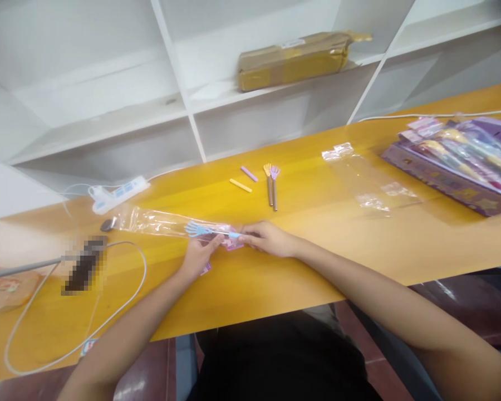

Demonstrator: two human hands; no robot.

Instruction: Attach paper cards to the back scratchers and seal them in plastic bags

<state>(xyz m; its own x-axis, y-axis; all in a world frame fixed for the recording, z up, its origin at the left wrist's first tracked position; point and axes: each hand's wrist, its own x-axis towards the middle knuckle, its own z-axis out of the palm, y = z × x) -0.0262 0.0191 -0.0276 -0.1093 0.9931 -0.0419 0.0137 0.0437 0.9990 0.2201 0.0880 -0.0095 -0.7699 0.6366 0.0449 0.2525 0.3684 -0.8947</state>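
A back scratcher (pixel 198 229) with a light blue claw-shaped head lies across my two hands, its head pointing left. My left hand (pixel 198 257) pinches its metal shaft near the head. At the light blue handle end, my right hand (pixel 267 238) has its fingers closed on it. A long clear plastic bag (pixel 150 221) stretches left from beside the scratcher, and a pink and purple card (pixel 235 243) shows under the fingers. Beyond my hands lie a yellow-headed scratcher (pixel 269 186) and a purple-headed scratcher (pixel 275 189), with a purple handle sleeve (pixel 249 174) and a yellow handle sleeve (pixel 240 185).
On the right, a purple display box (pixel 446 181) holds several packaged scratchers, near flat clear bags (pixel 359 178). To the left are a white power strip (pixel 121 195), a looping cable (pixel 144 267) and a blurred dark object (pixel 86 264). A cardboard package (pixel 294 61) sits on the shelf.
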